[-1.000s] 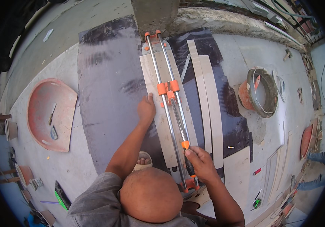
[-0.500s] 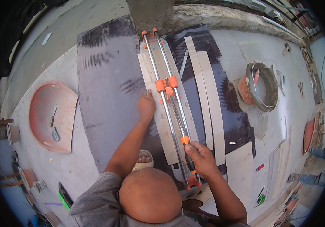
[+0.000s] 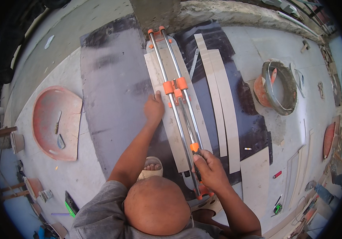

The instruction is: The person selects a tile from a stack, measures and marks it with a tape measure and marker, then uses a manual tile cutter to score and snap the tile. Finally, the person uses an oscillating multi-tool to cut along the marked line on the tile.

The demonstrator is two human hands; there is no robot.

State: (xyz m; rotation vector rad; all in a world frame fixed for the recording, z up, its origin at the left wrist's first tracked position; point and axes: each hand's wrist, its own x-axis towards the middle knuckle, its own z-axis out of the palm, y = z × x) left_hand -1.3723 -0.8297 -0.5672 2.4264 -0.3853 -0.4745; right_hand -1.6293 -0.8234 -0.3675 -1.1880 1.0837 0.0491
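Observation:
A manual tile cutter (image 3: 176, 85) with two steel rails and an orange carriage lies lengthwise in front of me. A long light-beige tile (image 3: 169, 131) rests on its bed beneath the rails. My right hand (image 3: 210, 169) is closed round the cutter's black and orange handle (image 3: 195, 149), which is low near the close end of the rails. At the tile's left edge, my left hand (image 3: 154, 107) has its fingers curled against it, one finger laid on the tile; the undersides of these fingers are hidden.
Dark ribbed sheets (image 3: 115, 91) lie under the cutter. Cut tile strips (image 3: 218, 95) and a metal rule (image 3: 194, 63) are to its right. Farther right stand a mortar bucket (image 3: 280, 89) and a tape measure (image 3: 277, 208). A cut-open red basin (image 3: 43, 123) holds small tools at left. Another person's leg (image 3: 325, 194) shows at right.
The view has shifted slightly. Both my hands stay in about the same places on the tile and the cutter handle. At the far right, the other person's legs have moved.

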